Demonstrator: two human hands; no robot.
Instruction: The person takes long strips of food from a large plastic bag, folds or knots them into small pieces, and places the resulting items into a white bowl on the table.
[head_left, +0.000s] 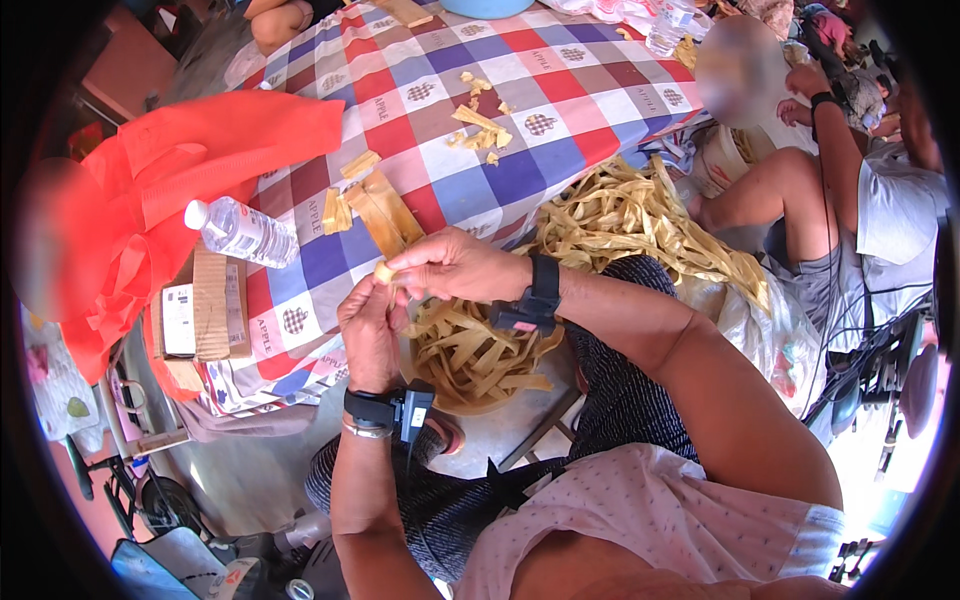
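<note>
My left hand (369, 326) and my right hand (461, 264) meet at the near edge of the table. Between their fingertips they pinch a small pale-yellow roll (385, 271), seemingly a coiled strip of dried plant leaf. Just beyond the fingers lies a flat wooden board (384, 210) on the checked tablecloth (442, 161). Short cut bundles of strip (337, 211) rest beside the board's left edge. Below my hands, a round container (469, 405) holds loose, tangled yellowish strips (480, 349); my right wrist partly covers it.
A large heap of strips (645, 217) lies right of the table, partly on clear plastic (720, 307). At left are a water bottle (244, 231), a cardboard box (211, 304) and red fabric (187, 150). Scraps (480, 131) dot the cloth. Another person (832, 195) sits at right.
</note>
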